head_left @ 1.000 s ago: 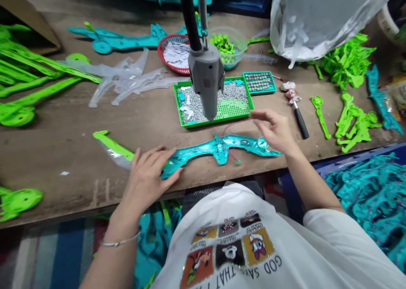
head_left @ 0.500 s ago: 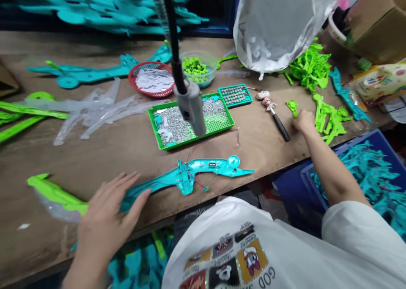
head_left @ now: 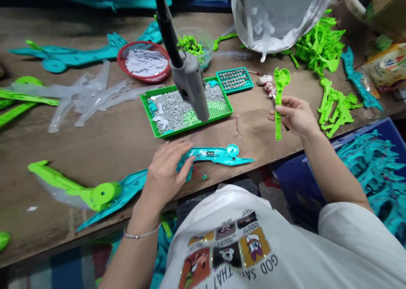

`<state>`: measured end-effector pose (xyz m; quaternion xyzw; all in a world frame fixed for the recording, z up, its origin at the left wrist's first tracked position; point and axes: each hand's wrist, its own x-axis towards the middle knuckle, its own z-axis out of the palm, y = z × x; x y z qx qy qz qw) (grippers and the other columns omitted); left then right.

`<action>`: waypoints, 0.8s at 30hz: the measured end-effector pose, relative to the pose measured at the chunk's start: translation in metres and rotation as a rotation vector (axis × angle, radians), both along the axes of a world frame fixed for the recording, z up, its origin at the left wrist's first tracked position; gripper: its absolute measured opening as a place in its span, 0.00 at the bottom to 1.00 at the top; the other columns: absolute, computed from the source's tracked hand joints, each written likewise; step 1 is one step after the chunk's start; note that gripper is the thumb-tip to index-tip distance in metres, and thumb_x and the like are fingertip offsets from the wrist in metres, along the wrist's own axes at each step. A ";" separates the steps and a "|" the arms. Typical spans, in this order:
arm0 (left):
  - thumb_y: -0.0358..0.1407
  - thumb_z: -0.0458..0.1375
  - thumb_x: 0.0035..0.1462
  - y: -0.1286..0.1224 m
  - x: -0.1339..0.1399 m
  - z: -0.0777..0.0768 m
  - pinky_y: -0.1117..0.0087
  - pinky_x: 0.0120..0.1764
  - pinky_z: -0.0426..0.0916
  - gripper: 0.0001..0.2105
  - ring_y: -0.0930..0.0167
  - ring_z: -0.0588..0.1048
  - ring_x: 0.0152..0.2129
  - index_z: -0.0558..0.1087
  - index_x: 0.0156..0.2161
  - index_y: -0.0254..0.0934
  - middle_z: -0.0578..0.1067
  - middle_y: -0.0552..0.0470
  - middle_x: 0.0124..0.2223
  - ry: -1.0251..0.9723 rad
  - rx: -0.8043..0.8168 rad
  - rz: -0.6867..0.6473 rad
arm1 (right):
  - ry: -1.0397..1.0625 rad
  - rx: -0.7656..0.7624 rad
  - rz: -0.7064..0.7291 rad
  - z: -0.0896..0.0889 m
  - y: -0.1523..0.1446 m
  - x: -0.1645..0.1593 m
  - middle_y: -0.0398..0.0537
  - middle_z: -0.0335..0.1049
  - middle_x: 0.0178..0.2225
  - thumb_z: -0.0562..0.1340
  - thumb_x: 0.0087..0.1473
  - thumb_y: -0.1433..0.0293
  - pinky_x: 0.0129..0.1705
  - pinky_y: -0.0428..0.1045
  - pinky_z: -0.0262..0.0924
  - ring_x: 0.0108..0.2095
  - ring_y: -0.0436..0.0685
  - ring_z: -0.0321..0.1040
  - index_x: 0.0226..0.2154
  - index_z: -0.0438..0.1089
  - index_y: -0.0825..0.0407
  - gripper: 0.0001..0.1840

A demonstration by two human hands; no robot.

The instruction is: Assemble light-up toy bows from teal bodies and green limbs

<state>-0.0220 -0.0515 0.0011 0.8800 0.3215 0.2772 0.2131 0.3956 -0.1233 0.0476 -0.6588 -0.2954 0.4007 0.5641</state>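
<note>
My right hand [head_left: 297, 116] is closed on a lime-green plastic part [head_left: 278, 98], a long narrow piece with a round cup-like end pointing up, lifted above the bench. My left hand [head_left: 169, 170] is curled over the middle of a long teal plastic shell [head_left: 215, 155], thumb on the near side and fingers on the far side. The shell lies on the bench, with thin red wires and a small green piece [head_left: 204, 177] at its near edge. Its left end runs under a lime-green part with a round hub [head_left: 103, 195]. My palm hides the shell's middle.
A grey tool [head_left: 192, 86] hangs on a black stem over a green tray [head_left: 151, 124] of screws. Behind stand a red basket [head_left: 144, 78] and a teal tray of small round pieces [head_left: 234, 80]. Lime-green parts [head_left: 338, 107] lie right; a blue bin [head_left: 293, 187] stands below.
My right hand has picked up the lime-green part from the bench and brought it up and left. My left hand has slid right along the teal shell to its middle.
</note>
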 end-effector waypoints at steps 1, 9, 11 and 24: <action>0.35 0.60 0.65 -0.001 0.002 0.001 0.48 0.65 0.66 0.18 0.59 0.78 0.56 0.74 0.59 0.44 0.80 0.46 0.57 -0.002 0.002 -0.016 | 0.048 0.006 0.021 -0.002 0.001 -0.012 0.39 0.72 0.33 0.74 0.43 0.69 0.38 0.58 0.80 0.32 0.54 0.78 0.38 0.70 0.50 0.20; 0.34 0.60 0.66 -0.006 -0.005 -0.001 0.47 0.65 0.67 0.18 0.58 0.78 0.57 0.73 0.60 0.46 0.80 0.45 0.57 0.019 -0.007 0.011 | -0.048 -0.122 0.002 -0.054 0.005 -0.022 0.39 0.71 0.29 0.73 0.41 0.65 0.35 0.55 0.77 0.28 0.54 0.76 0.39 0.69 0.51 0.22; 0.34 0.60 0.66 -0.007 -0.004 -0.003 0.46 0.64 0.68 0.19 0.58 0.78 0.56 0.73 0.60 0.47 0.80 0.46 0.57 0.000 -0.013 0.004 | -0.234 -0.152 -0.049 -0.063 0.007 -0.011 0.42 0.73 0.29 0.71 0.43 0.66 0.36 0.55 0.75 0.29 0.55 0.75 0.39 0.70 0.52 0.19; 0.37 0.63 0.61 -0.016 -0.024 -0.004 0.38 0.64 0.67 0.27 0.52 0.79 0.55 0.71 0.63 0.63 0.78 0.60 0.60 -0.029 -0.102 0.097 | -1.073 -0.825 -0.563 -0.043 -0.042 0.190 0.90 0.62 0.56 0.63 0.50 0.79 0.52 0.60 0.55 0.51 0.64 0.67 0.55 0.67 0.73 0.29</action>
